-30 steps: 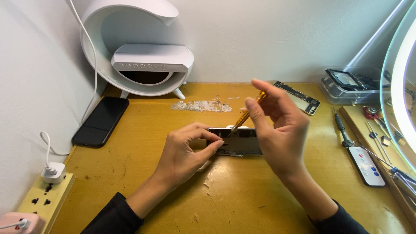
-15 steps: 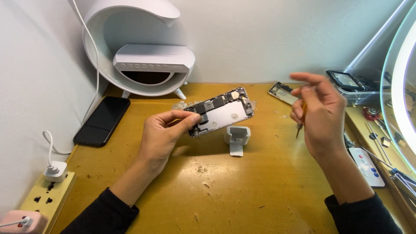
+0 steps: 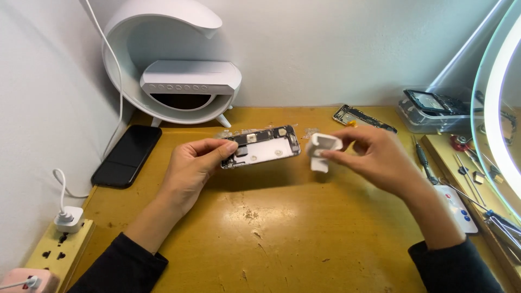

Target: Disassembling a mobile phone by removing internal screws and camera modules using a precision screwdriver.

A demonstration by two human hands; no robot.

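Yellow wooden desk (image 3: 282, 233) lay scuffed; above it your left hand (image 3: 192, 168) pinched one opened silver phone chassis (image 3: 261, 146), beside which your right hand (image 3: 374, 157) pinched one white plastic block (image 3: 321, 149).

Flat black rectangular phone screen (image 3: 126, 156), dark, lying at far left of yellow table (image 3: 304, 233). Possibly 1 more dark screen (image 3: 427, 101) atop clear box, right rear.

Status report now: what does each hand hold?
Left hand holds opened phone housing above table. Right hand pinches small white block beside it. Nothing between them.
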